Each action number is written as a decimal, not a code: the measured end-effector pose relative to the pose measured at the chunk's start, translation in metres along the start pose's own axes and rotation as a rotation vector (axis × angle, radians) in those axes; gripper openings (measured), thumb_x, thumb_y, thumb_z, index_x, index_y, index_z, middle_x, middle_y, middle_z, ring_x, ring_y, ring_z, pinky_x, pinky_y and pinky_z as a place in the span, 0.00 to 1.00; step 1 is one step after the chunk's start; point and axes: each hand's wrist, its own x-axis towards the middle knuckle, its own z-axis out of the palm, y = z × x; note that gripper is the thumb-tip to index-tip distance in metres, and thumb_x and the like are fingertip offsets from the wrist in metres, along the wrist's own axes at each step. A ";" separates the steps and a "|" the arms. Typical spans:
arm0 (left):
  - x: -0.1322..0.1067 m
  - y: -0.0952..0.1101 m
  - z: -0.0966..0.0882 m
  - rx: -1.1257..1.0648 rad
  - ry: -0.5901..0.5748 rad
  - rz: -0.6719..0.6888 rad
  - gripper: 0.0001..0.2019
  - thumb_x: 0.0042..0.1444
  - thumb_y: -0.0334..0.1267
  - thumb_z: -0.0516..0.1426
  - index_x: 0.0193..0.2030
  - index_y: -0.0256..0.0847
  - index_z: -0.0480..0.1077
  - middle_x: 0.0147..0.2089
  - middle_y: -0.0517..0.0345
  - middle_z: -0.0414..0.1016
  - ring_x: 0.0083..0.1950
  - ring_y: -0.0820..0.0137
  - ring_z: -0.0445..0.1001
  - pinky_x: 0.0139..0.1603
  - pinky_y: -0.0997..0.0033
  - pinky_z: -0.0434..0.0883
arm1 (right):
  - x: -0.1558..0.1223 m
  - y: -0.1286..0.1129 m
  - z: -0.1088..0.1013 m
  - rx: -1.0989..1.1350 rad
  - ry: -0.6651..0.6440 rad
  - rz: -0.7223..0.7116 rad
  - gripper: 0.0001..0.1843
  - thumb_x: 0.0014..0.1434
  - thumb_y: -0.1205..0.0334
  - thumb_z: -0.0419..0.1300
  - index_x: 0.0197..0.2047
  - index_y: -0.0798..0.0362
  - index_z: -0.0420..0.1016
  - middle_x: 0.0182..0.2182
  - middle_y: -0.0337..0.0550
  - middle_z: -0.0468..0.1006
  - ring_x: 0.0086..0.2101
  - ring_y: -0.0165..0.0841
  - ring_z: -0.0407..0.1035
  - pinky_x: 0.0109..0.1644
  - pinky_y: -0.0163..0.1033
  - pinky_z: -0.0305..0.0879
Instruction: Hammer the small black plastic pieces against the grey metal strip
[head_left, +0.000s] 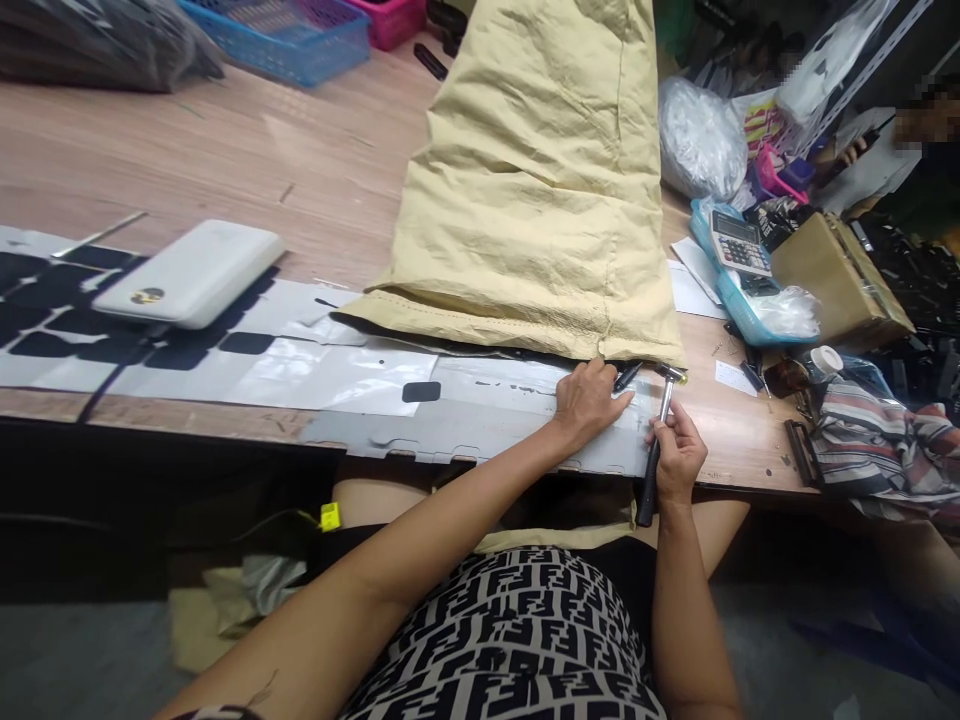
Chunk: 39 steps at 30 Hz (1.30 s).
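Note:
A long yellow fabric piece (525,210), wrinkled and stitched along its near hem, lies across the table with a dark underside at the edge. My left hand (589,400) has its fingers curled on that near edge, its thumb pointing right. Just past the thumb is a small black object (627,377), whose kind I cannot make out. In my right hand (680,455) is a hammer (664,420) with a black grip and metal shaft, held upright. The hammer's head is beside the fabric's near right corner. Beneath my hands lies a pale grey sheet (480,420).
A white power bank (191,275) rests on black patches to the left. Blue basket (292,40) stands at the back. To the right are a calculator (739,242) in a blue tray (739,310), a cardboard box (840,280) and striped cloth (870,440). Another person (885,150) is at far right.

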 end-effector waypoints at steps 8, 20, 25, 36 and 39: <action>-0.018 -0.053 -0.024 -0.092 -0.068 0.161 0.05 0.59 0.39 0.61 0.40 0.42 0.75 0.41 0.55 0.74 0.42 0.64 0.73 0.39 0.66 0.67 | -0.003 0.000 0.000 -0.045 -0.049 -0.027 0.27 0.54 0.57 0.65 0.57 0.55 0.77 0.31 0.37 0.73 0.24 0.25 0.67 0.29 0.35 0.66; -0.025 -0.096 -0.036 -0.381 -0.036 0.275 0.06 0.56 0.36 0.64 0.40 0.40 0.77 0.35 0.58 0.75 0.37 0.69 0.73 0.38 0.69 0.69 | -0.022 -0.006 -0.006 -0.410 -0.323 -0.392 0.30 0.60 0.64 0.63 0.66 0.49 0.70 0.41 0.44 0.76 0.34 0.32 0.70 0.37 0.38 0.73; -0.026 -0.097 -0.034 -0.378 -0.025 0.280 0.05 0.56 0.35 0.64 0.39 0.40 0.78 0.35 0.57 0.76 0.36 0.69 0.73 0.38 0.69 0.68 | -0.039 -0.028 0.008 -0.482 -0.489 -0.624 0.27 0.62 0.69 0.58 0.64 0.50 0.72 0.41 0.48 0.78 0.38 0.36 0.74 0.43 0.41 0.75; -0.025 -0.098 -0.032 -0.406 -0.019 0.272 0.05 0.56 0.35 0.64 0.39 0.39 0.79 0.33 0.58 0.73 0.35 0.71 0.72 0.36 0.71 0.66 | -0.042 -0.029 0.009 -0.532 -0.508 -0.693 0.29 0.60 0.73 0.56 0.64 0.50 0.71 0.39 0.47 0.78 0.37 0.36 0.75 0.43 0.40 0.76; -0.025 -0.097 -0.032 -0.398 -0.030 0.269 0.05 0.56 0.35 0.64 0.39 0.39 0.78 0.33 0.58 0.73 0.34 0.70 0.71 0.36 0.70 0.66 | -0.041 -0.030 0.006 -0.531 -0.479 -0.681 0.29 0.60 0.72 0.57 0.64 0.50 0.72 0.40 0.47 0.78 0.37 0.36 0.75 0.43 0.40 0.75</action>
